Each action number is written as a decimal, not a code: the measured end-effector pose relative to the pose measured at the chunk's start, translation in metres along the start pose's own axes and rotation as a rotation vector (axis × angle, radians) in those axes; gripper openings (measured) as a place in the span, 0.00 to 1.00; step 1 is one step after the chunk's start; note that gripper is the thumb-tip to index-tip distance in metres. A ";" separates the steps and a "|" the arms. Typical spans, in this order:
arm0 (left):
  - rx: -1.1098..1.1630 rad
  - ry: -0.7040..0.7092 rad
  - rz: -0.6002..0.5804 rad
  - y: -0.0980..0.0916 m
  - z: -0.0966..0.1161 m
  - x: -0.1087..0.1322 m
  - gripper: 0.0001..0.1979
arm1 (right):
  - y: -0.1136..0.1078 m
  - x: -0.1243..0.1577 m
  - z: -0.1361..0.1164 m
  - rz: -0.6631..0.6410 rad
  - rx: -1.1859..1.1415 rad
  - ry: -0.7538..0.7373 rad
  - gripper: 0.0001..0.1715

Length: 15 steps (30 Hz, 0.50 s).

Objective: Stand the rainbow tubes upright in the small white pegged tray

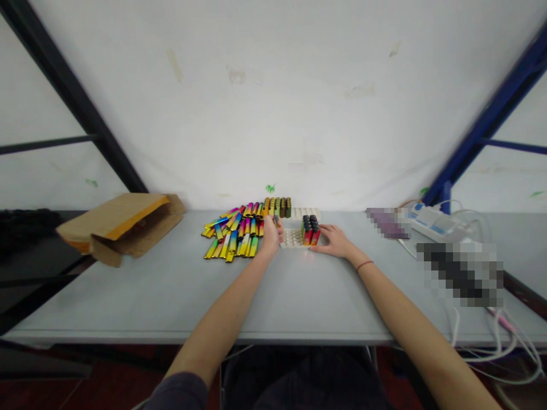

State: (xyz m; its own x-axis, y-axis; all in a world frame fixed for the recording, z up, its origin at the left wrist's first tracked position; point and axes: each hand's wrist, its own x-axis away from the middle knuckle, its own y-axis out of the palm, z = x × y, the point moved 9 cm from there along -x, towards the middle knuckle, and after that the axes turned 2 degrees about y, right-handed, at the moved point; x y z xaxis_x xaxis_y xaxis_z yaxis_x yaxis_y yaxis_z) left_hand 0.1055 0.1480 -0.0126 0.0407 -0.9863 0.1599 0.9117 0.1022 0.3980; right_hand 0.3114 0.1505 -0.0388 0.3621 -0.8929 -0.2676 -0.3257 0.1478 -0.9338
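A heap of rainbow-coloured lighters (233, 236) lies on the grey table (171, 290), with a short row of them standing upright (277, 206) behind. A white tray with holes (292, 238) sits in the middle; several lighters with black tops (310, 230) stand in its right part. My left hand (271, 234) is at the tray's left edge, fingers closed on one small lighter. My right hand (334, 240) rests flat against the tray's right side. A second white tray (305, 212) lies behind.
An open brown paper bag (122, 225) lies at the left rear. At the right are a white power strip (431, 223) and loose white cables (491, 341) trailing over the table edge. A white wall stands just behind; dark frame bars run on both sides.
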 end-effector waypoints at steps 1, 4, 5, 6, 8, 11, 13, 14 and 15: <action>-0.001 -0.006 -0.005 0.001 -0.001 0.001 0.21 | 0.000 0.000 0.000 -0.002 0.000 0.003 0.51; -0.013 -0.022 -0.016 0.002 -0.002 0.001 0.21 | 0.001 0.000 0.001 -0.006 -0.001 0.007 0.51; -0.019 -0.028 -0.017 0.002 -0.002 0.001 0.21 | 0.001 0.000 0.001 -0.008 -0.001 0.007 0.51; -0.024 -0.034 -0.017 0.002 -0.002 0.001 0.21 | 0.001 0.000 0.001 -0.009 -0.001 0.007 0.51; -0.027 -0.033 -0.016 0.003 -0.001 0.001 0.21 | 0.002 0.000 0.001 -0.010 -0.003 0.003 0.51; -0.005 -0.001 -0.021 0.004 0.003 0.000 0.21 | 0.002 0.000 0.001 -0.001 -0.011 -0.010 0.51; 0.017 0.016 -0.026 0.004 0.002 -0.001 0.21 | 0.002 -0.001 0.001 0.010 -0.017 -0.021 0.52; 0.021 0.022 -0.028 0.003 0.001 -0.002 0.21 | 0.002 -0.001 0.000 0.017 -0.020 -0.028 0.52; 0.015 0.029 -0.031 0.003 0.000 -0.003 0.21 | 0.002 0.000 0.000 0.025 -0.022 -0.038 0.52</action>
State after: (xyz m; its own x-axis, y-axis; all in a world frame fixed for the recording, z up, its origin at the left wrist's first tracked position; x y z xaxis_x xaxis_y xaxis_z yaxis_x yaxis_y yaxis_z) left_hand 0.1082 0.1512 -0.0123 0.0242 -0.9923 0.1211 0.9065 0.0729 0.4159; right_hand 0.3103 0.1509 -0.0401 0.3861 -0.8724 -0.2997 -0.3543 0.1597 -0.9214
